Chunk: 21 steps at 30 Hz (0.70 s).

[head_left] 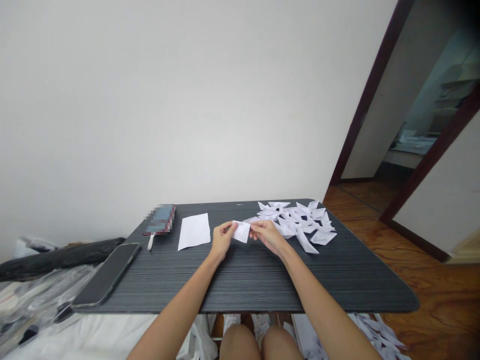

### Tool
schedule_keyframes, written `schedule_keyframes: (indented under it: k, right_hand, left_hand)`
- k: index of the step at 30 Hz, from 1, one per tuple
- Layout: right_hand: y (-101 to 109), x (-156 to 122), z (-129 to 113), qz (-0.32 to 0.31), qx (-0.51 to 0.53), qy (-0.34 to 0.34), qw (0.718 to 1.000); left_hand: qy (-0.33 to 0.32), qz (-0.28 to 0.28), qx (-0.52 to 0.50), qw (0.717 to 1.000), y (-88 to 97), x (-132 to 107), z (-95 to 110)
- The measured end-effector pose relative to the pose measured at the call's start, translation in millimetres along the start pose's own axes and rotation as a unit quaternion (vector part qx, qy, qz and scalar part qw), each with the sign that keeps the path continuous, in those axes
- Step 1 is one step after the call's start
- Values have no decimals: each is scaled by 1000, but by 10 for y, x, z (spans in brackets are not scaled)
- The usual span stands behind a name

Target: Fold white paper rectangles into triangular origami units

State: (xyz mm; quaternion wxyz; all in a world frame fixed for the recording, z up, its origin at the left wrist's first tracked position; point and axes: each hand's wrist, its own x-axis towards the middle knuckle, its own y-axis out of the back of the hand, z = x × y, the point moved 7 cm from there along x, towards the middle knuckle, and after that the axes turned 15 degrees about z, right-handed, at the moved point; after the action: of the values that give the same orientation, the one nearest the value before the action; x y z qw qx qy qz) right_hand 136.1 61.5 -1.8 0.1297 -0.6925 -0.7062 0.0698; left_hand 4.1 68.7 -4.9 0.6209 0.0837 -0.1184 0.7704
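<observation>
A small folded piece of white paper [241, 232] is held up over the dark table between my two hands. My left hand [222, 240] pinches its left edge, thumb on the near face. On the opposite side, my right hand [268, 234] grips the upper right corner between thumb and fingers. Just beyond my right hand lies a pile of folded white paper boats [296, 220], partly overlapping one another. Left of my left hand, a flat white sheet stack [194, 231] rests on the table; I cannot tell how many sheets it has.
The dark wood-grain table [255, 285] backs onto a white wall. A black phone [107, 275] lies at its left edge, with a second device [161, 219] behind, blurred out. More folded paper [378, 335] sits below on the right. Plastic-wrapped items [45, 295] crowd the left.
</observation>
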Motion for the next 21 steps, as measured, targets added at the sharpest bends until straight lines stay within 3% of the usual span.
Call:
schedule_keyframes:
  k: [5,11,15,18,21]
  right_hand:
    - [25,-1,-2,0,-44,22,999]
    - [124,63,43,52,-110,53,991]
    - [171,81,69,90,-133,52,986]
    - [225,63,132,114,-144,27,983]
    - [266,18,224,123,-175,14,977]
  left_hand:
    - [-5,-4,2,1000,-4,-11,22]
    - [12,-41,4,999,-54,-9,-57]
    - [11,-32,38,999,-18,16,-125]
    - [-62,-55,87,993,5,-44,-7]
    - [-175,-143,163,960,-52,-218,172]
